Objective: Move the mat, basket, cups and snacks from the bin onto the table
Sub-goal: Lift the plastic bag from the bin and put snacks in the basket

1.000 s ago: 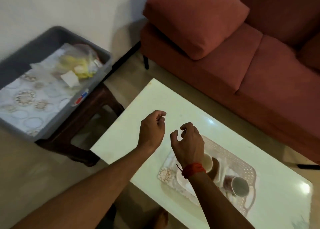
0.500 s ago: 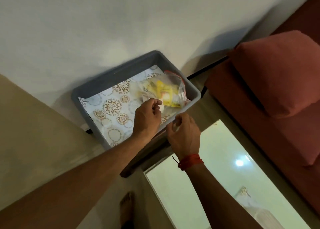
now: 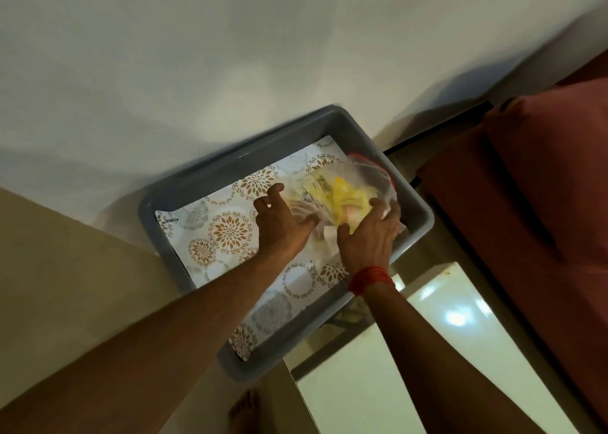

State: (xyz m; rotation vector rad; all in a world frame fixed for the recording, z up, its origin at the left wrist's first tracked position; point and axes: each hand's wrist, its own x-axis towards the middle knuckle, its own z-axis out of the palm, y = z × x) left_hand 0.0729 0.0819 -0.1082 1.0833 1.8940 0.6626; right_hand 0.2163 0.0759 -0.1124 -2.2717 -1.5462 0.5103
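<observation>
Now both hands are reaching into the bin [image 3: 329, 121]: left hand [image 3: 279, 226] and right hand [image 3: 368, 236], half-curled, are closing around the snack bag [image 3: 345, 187], not yet gripping, mat [image 3: 230, 229] underneath.

Plain room corner, dim warm light

White wall [image 3: 230, 55] fills the top — beige floor [image 3: 65, 285] lies at left, a red sofa [image 3: 543, 219] with a cushion [image 3: 559, 144] at right.
</observation>
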